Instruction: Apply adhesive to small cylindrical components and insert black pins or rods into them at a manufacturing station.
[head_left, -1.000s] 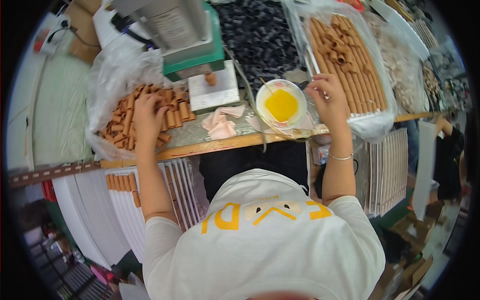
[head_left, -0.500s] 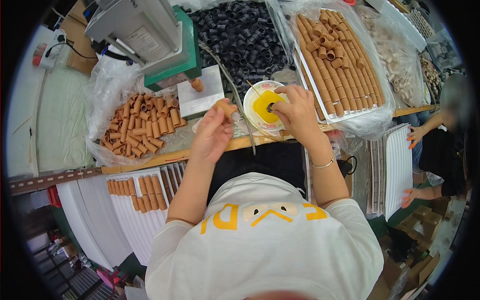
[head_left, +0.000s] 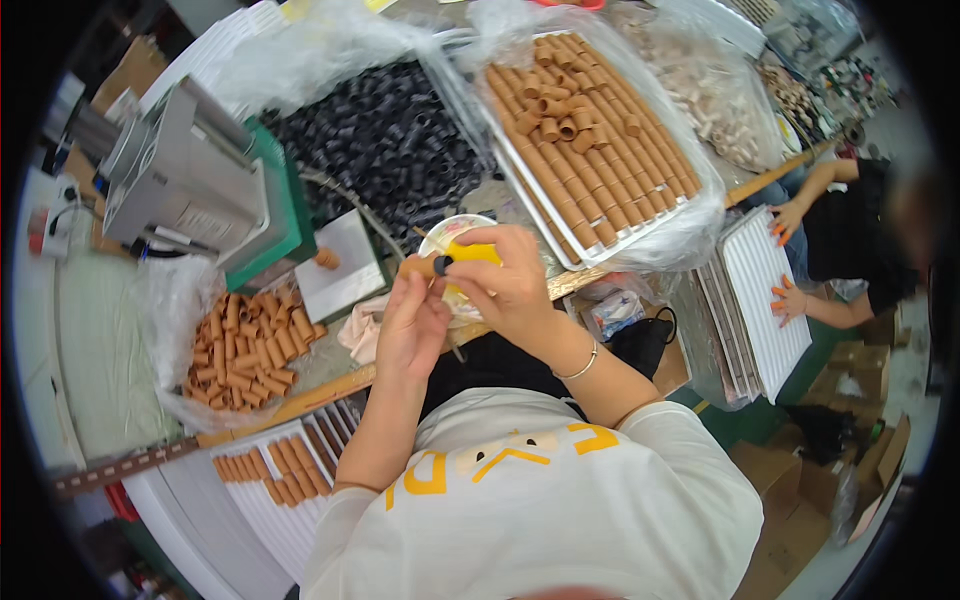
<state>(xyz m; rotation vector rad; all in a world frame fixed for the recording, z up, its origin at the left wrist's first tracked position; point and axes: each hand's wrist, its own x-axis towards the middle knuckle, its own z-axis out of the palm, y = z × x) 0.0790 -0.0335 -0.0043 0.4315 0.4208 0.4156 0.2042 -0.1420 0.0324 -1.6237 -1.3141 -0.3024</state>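
Note:
My left hand (head_left: 410,325) is closed around a short tan tube (head_left: 415,267), held nearly level above the table edge. Between the fingertips of my right hand (head_left: 525,285) is a small black collar (head_left: 442,265), which meets the tube's right end. How far the collar sits on the tube cannot be made out. Behind my fingers stands a patterned white bowl (head_left: 468,221), partly hidden, with something bright yellow (head_left: 475,252) in it. A thin stick leans on its rim.
Left of the bowl, a green and grey press (head_left: 285,215) stands over a metal block (head_left: 345,268). Loose tan tubes (head_left: 250,350), black collars (head_left: 390,140) and a tray of tan tubes (head_left: 590,150) surround it. Another person's hands touch a ribbed white panel (head_left: 765,290) at right.
My right hand has left the yellow bowl with the black collar and brought it to the tan tube's end. The view has turned, shifting the table contents leftward.

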